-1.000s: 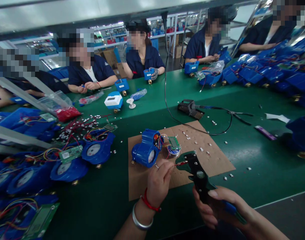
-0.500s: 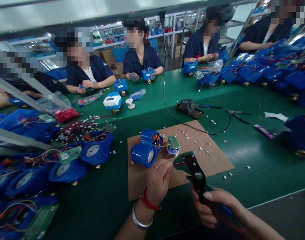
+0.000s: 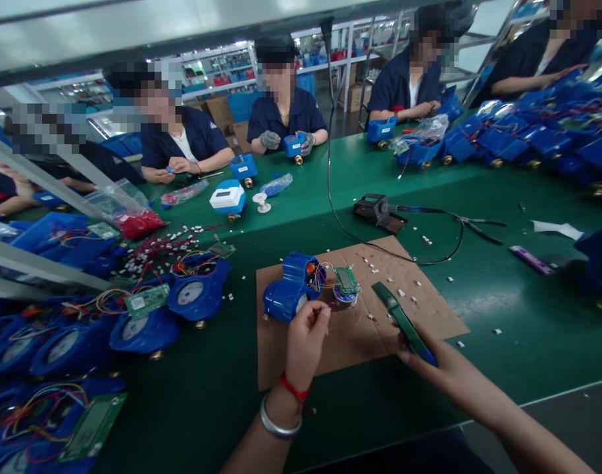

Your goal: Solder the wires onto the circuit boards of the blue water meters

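Observation:
My left hand (image 3: pixel 308 339) is closed in a pinch in front of a blue water meter (image 3: pixel 287 293), at a thin red wire (image 3: pixel 333 304); the fingers hide most of the wire. A green circuit board (image 3: pixel 347 280) with a small display hangs from the meter on coloured wires. It rests on a round spool (image 3: pixel 345 297). My right hand (image 3: pixel 424 352) grips a green and black wire stripper (image 3: pixel 402 316), turned edge-on over the cardboard sheet (image 3: pixel 291 368), apart from the wire.
More blue meters (image 3: pixel 197 293) with loose boards and wires crowd the left side. White connectors (image 3: pixel 402 293) lie scattered. A black soldering-iron holder (image 3: pixel 379 214) and cable (image 3: pixel 461 240) sit behind the cardboard. Co-workers (image 3: pixel 285 112) sit across the green table (image 3: pixel 310 191).
The stripper has moved away from my left hand, to the right, and rolled edge-on. My left hand has risen slightly, still pinching. A co-worker's head has turned forward.

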Demonstrator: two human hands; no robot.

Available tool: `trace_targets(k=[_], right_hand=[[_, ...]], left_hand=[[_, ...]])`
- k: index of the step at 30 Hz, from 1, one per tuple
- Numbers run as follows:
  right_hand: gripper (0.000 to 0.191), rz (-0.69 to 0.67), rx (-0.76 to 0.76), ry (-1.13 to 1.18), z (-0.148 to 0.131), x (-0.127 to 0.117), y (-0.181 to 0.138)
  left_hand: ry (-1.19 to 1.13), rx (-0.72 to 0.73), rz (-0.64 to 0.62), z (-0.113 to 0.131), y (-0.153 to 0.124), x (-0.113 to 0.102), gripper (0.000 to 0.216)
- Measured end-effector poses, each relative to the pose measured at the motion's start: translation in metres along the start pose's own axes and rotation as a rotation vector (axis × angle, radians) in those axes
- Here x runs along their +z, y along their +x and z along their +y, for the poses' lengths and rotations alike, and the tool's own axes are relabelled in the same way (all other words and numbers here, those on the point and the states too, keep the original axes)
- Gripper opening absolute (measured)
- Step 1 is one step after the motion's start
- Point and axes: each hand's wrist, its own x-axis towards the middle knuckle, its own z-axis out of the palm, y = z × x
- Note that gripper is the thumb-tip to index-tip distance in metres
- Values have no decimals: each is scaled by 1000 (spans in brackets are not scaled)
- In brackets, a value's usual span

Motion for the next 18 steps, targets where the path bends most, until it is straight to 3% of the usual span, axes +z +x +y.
trace_targets(k=[3, 6, 9, 12, 15, 18], right_hand=[[56, 258, -112, -478, 33, -17, 16], [57, 413, -148, -763, 65, -33, 30], [60, 470, -192, -821, 76, -46, 37], [52, 544, -313, -723, 57, -38, 36], [31, 452, -443, -421, 18, 2, 32], [29, 87, -460, -193, -16, 54, 34]], left_hand=[[-46, -30, 10, 2, 1, 0, 17], [-59, -21, 23, 2, 1, 0, 16], [-74, 3, 35, 0, 1, 0, 16], [-79, 7, 39, -3, 1, 1, 14], [-78, 1, 41, -5, 1, 3, 15], [-54, 5, 31, -6, 1, 3, 16]])
